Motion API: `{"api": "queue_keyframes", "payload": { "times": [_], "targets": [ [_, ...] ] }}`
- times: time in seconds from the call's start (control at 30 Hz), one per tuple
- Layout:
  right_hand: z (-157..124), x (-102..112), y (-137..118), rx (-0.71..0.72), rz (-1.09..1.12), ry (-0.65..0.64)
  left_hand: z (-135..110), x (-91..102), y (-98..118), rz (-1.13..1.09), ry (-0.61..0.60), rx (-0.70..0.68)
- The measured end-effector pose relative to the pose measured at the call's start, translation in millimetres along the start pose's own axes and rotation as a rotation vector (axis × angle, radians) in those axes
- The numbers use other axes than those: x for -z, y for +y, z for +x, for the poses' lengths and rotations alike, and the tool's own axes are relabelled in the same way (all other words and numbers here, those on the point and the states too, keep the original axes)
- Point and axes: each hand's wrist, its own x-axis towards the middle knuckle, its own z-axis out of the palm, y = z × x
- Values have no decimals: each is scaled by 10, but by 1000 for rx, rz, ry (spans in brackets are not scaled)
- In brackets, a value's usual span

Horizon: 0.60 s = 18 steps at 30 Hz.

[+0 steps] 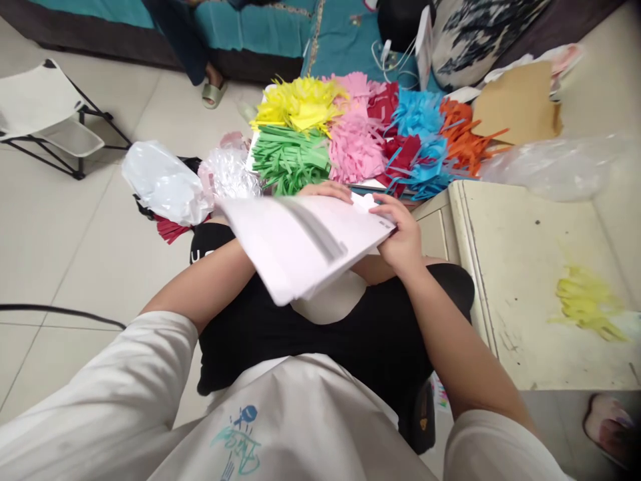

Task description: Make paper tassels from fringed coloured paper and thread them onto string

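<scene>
A thin white flat panel (300, 247) with a grey stripe is tilted over my lap, its left part smeared by motion. My right hand (402, 234) grips its right end, the thumb and fingers at the edge. At the far edge is my left hand (328, 192), its fingers bent against the panel and its palm hidden behind it. Between the two hands shows a small white piece (364, 202), too unclear to name. Just beyond lie fringed paper strips: green (290, 157), yellow (300, 103), pink (356, 147), blue (420, 160), red (400, 157) and orange (461, 130).
A cream cabinet (515, 267) stands at my right with yellow strips (585, 300) on it. Plastic bags (165, 184) lie at the left, near a folding stool (40, 100). Another person's foot (214, 87) rests by the teal sofa (250, 33). Brown cardboard (518, 103) is at the right.
</scene>
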Motion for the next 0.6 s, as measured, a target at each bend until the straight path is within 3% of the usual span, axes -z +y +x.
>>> {"api": "queue_keyframes", "payload": {
  "times": [0.07, 0.17, 0.33, 0.43, 0.53, 0.6],
  "targets": [
    [-7, 29, 24, 57, 42, -8, -9, 74, -28, 103, -128, -133],
    [-11, 116, 44, 22, 228, -148, -32, 159, -60, 257, -299, -331],
    [-19, 344, -112, -196, 650, -423, -59, 177, 136, 362, -340, -462],
    [-8, 385, -172, -261, 756, -348, -129, 84, 291, 424, -263, -462],
    [-3, 329, -117, -286, 651, -147, -253, -53, 311, 419, -155, -362],
    [-12, 288, -59, -270, 566, -84, -353, -143, 260, 389, -100, -305]
  ]
}}
